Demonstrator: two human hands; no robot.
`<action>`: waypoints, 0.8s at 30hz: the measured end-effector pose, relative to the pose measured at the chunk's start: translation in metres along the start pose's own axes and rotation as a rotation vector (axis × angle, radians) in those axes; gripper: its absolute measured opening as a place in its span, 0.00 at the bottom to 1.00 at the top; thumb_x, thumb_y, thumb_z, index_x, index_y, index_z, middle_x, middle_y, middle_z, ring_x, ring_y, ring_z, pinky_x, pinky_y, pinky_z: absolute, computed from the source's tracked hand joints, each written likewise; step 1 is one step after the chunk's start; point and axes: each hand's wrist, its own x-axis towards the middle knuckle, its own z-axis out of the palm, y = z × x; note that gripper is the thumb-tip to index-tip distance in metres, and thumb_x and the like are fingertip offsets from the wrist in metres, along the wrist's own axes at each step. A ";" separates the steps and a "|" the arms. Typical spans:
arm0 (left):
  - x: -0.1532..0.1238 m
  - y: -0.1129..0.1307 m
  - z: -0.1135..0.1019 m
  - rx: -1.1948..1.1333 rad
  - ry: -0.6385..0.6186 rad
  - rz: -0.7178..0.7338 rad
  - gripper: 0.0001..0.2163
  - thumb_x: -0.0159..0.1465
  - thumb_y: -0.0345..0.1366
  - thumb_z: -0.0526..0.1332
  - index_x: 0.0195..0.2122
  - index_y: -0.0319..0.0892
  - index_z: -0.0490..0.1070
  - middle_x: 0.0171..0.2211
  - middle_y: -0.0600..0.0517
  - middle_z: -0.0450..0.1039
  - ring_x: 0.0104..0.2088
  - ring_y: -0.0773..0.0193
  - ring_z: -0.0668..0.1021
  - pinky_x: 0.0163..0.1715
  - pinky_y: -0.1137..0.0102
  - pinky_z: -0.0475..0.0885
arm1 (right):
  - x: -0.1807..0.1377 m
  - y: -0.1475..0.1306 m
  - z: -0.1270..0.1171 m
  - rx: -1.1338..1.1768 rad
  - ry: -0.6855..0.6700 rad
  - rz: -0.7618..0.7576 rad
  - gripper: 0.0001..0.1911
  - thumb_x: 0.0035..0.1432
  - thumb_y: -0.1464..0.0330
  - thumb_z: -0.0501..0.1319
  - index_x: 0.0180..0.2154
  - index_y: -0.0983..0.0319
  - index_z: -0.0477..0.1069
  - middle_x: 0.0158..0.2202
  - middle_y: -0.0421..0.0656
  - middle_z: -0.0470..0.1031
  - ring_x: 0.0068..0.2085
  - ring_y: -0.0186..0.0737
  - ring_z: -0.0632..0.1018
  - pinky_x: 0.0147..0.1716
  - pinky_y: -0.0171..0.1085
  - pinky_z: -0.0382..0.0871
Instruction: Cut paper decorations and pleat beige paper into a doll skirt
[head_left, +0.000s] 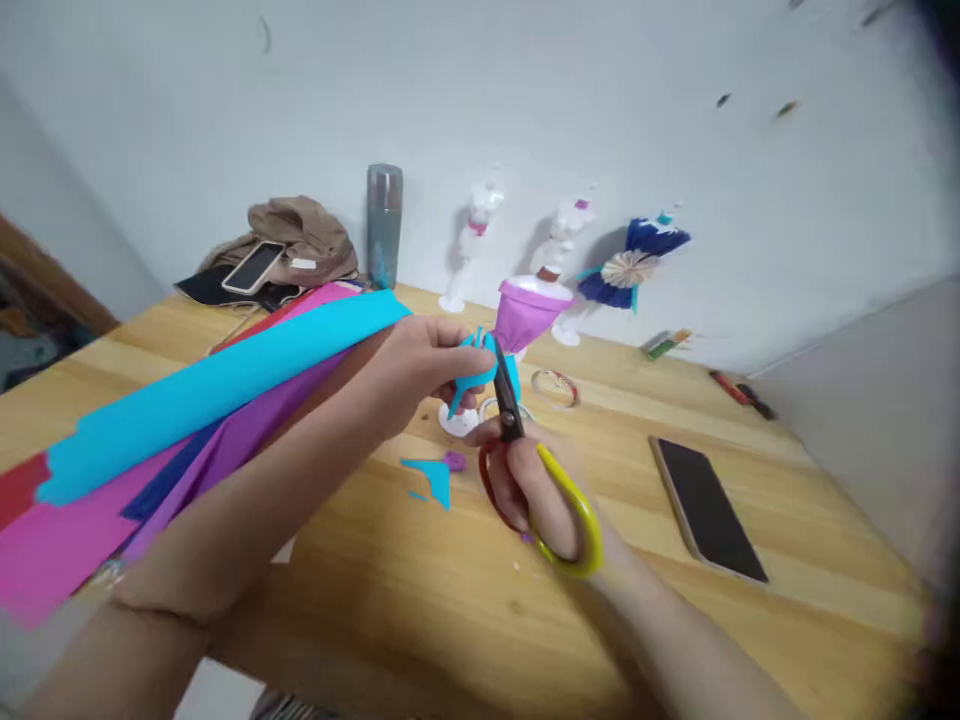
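My left hand (427, 362) is closed round a small paper figure (517, 318) with a purple cone skirt and a cyan paper wrap, held above the wooden table (750, 440). My right hand (536, 490) grips scissors (525, 450) with one yellow and one red loop. Their dark blades point up into the cyan paper beside my left fingers. Cyan and purple paper scraps (436, 472) lie on the table just below the hands.
Long rolled sheets of cyan, purple, pink and red paper (202, 400) cross the table's left side. A dark phone (706, 508) lies at right. By the wall stand white figurines (471, 240), a blue paper-dressed one (634, 265), a grey bottle (384, 225), a tape ring (556, 388) and a brown cloth with a phone (289, 245).
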 end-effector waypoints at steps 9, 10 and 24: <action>-0.001 0.002 0.000 0.024 0.012 -0.037 0.09 0.54 0.32 0.64 0.19 0.37 0.70 0.15 0.53 0.70 0.16 0.73 0.71 0.17 0.78 0.61 | -0.001 0.004 -0.003 0.017 -0.024 -0.013 0.28 0.68 0.43 0.53 0.43 0.62 0.71 0.12 0.29 0.59 0.12 0.27 0.58 0.12 0.29 0.50; -0.001 0.002 0.000 0.024 0.008 -0.044 0.09 0.54 0.31 0.64 0.19 0.37 0.70 0.15 0.53 0.70 0.16 0.73 0.71 0.17 0.78 0.62 | -0.001 0.004 -0.004 0.012 -0.023 -0.015 0.28 0.68 0.43 0.53 0.43 0.62 0.71 0.13 0.29 0.59 0.12 0.27 0.58 0.12 0.29 0.50; 0.000 0.003 0.002 0.070 -0.008 -0.071 0.08 0.54 0.28 0.61 0.18 0.37 0.68 0.15 0.54 0.70 0.16 0.74 0.70 0.17 0.79 0.61 | 0.000 0.008 -0.007 -0.010 -0.033 -0.065 0.25 0.70 0.46 0.53 0.44 0.62 0.71 0.15 0.30 0.61 0.13 0.27 0.58 0.13 0.29 0.53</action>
